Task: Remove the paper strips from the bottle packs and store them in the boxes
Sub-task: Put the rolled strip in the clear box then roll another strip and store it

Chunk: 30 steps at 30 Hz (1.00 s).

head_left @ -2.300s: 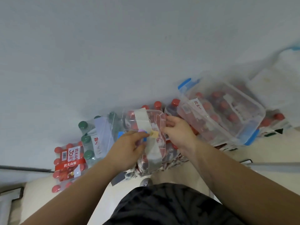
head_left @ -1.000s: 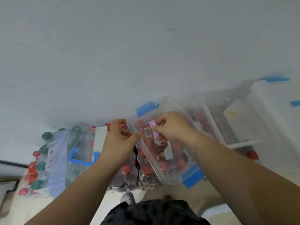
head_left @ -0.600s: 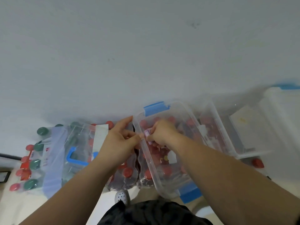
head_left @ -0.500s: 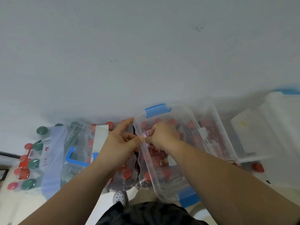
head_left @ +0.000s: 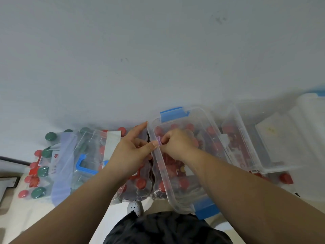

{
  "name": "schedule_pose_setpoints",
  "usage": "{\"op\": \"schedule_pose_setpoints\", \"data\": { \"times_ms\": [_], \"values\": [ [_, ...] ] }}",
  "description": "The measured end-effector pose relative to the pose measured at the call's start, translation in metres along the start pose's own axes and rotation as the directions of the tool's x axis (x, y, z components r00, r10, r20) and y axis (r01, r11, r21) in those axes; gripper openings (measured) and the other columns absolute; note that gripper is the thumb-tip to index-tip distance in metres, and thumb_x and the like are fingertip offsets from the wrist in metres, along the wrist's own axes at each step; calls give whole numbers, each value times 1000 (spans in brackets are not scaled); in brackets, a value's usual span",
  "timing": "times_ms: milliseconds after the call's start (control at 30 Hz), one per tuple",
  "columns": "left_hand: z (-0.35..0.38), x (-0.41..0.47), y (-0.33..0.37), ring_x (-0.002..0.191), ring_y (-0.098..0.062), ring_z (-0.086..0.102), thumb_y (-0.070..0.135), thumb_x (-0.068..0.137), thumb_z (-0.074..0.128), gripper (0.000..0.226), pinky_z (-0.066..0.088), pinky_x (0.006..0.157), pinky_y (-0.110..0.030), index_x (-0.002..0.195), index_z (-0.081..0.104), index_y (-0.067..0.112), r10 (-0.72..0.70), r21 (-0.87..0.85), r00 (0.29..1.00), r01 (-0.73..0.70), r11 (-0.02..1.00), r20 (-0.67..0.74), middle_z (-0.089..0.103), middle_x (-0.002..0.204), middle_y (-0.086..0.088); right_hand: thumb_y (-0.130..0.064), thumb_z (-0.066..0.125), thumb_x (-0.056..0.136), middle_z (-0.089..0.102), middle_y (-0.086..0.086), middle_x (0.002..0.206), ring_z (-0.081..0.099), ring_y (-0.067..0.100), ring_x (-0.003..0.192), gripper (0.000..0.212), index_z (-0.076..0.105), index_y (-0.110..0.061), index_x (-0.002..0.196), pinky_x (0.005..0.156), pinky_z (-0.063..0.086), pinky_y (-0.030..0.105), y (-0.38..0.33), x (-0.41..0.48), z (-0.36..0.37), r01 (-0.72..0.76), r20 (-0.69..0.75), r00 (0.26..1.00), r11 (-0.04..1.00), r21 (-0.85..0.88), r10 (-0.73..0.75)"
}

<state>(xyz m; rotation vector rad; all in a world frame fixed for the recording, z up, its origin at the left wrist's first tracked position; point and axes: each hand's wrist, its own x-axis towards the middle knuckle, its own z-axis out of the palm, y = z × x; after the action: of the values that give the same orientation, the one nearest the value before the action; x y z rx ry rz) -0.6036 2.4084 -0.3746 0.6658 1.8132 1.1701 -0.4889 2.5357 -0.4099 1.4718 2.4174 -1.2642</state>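
Both hands meet at one spot. The left hand [head_left: 133, 152] has its thumb and a curled finger pinched on the paper strip [head_left: 159, 140], index finger held out straight toward the wall [head_left: 158, 59]. The right hand [head_left: 177, 145] is clenched on the same strip from the other side, fingers curled down.

Strip: small, pale purple, mostly covered by the fingertips. We cannot tell its long axis; it looks folded or bunched.

Key relation: the strip sits right over the left rim of the clear box [head_left: 159, 166]. The right hand is already inside the box's outline; the left hand is outside it, over the red-capped bottle pack [head_left: 139, 184]. So the box opening lies just right of and below the pinch point, and the right hand is the nearer one. We judge a short drop to the right would land the strip inside.

The box's long axis runs away from us toward the wall, with a blue latch [head_left: 173, 113] at the far end. Red caps show through its walls; whether they are inside or beneath it, we cannot tell.

Further out: a second clear box [head_left: 246, 138] to the right, and a green-capped pack [head_left: 80, 155] to the left, with its white strip [head_left: 112, 143] in place. All on the floor [head_left: 21, 213].
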Motion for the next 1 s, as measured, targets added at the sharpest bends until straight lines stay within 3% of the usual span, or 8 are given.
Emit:
{"op": "schedule_pose_setpoints", "data": {
  "times_ms": [100,167,333,433,567,800,900,1000],
  "values": [
    [0,0,-1,64,-22,61,28,84,79,57,55,70,-58,129,54,52,4,-2,1000,-4,1000,-15,74,83,-16,-25,78,82,75,0,72,60,12,57,5,81,-21,80,62,55,23,7,6,-5,-107,127,988,984,145,89],
    [2,0,0,62,-18,62,26,86,77,56,55,69,-52,130,53,51,14,2,1000,-14,1000,-18,72,78,-15,-17,72,84,78,9,80,62,21,64,17,80,-26,73,64,55,35,11,9,-3,-192,174,973,945,265,149],
    [5,2,-1,65,-24,58,31,86,76,58,55,69,-57,136,51,47,20,52,1000,-18,998,-22,68,72,-12,-15,66,91,77,13,85,67,26,73,28,75,-26,67,67,54,37,15,12,-1,-206,167,973,929,307,161],
    [7,2,1,68,-36,62,33,87,75,59,55,70,-57,138,48,45,22,80,999,-19,997,-30,69,80,-18,-40,63,81,77,5,86,72,31,89,22,76,-24,88,80,61,42,15,21,-3,-153,86,986,982,114,144],
    [10,2,3,82,-39,70,38,87,74,60,57,72,-52,140,46,38,10,114,999,-5,993,-46,73,81,-13,-27,59,90,76,7,93,69,36,99,21,77,-16,89,88,58,43,5,17,-17,-44,66,997,992,-116,52],
    [1,-3,6,81,-28,72,40,88,71,53,60,78,-50,136,49,38,28,129,991,-10,992,-133,74,82,-7,-20,55,93,73,5,73,69,24,71,26,73,-10,77,69,59,38,-7,-13,-49,81,-176,982,997,19,-76],
    [-18,-7,7,79,-26,71,44,88,69,49,60,75,-43,133,48,42,48,169,983,-18,986,-178,73,87,-7,-24,57,96,75,-2,76,68,16,69,24,75,-14,82,67,54,30,-36,-34,-55,216,-326,927,974,65,-184],
    [-49,-8,-2,80,-20,69,50,85,70,52,55,72,-35,131,49,41,71,233,967,-13,972,-243,70,88,0,-28,63,95,76,-9,92,67,8,69,15,75,-23,102,74,55,25,-74,-52,-43,316,-309,914,940,130,-264]
  ]
}}
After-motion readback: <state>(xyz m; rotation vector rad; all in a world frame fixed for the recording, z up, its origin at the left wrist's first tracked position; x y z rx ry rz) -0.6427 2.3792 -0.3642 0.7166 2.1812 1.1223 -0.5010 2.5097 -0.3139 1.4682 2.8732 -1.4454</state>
